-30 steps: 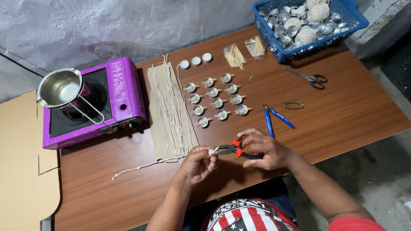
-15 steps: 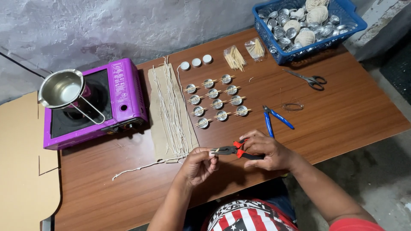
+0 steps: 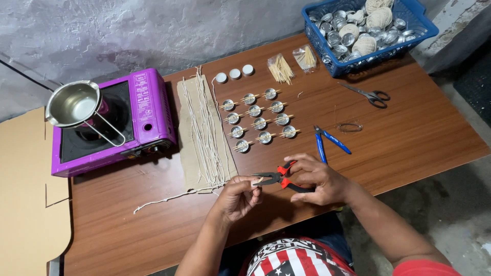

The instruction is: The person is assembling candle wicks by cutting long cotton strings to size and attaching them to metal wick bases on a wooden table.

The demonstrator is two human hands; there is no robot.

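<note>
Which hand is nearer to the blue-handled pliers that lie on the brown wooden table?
Right. The right hand, holding the red-handled pliers, is just below the blue-handled pliers. The left hand is further away, down and to their left.

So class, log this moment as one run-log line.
right hand: grips red-handled pliers | left hand: pinches small piece at pliers' tip | nearby: wick strands, tin cups, blue pliers

Red-and-black handles are seen on the pliers [image 3: 279, 179] at the centre. A bright purple stove [image 3: 110, 125] with a black top is found at nine o'clock, a silver pot [image 3: 73, 104] set on it. Blue is shown twice — the basket [image 3: 369, 33] at one o'clock and the second pliers' handles [image 3: 327, 142]. The table [image 3: 409, 122] is brown wood-grain.
</note>
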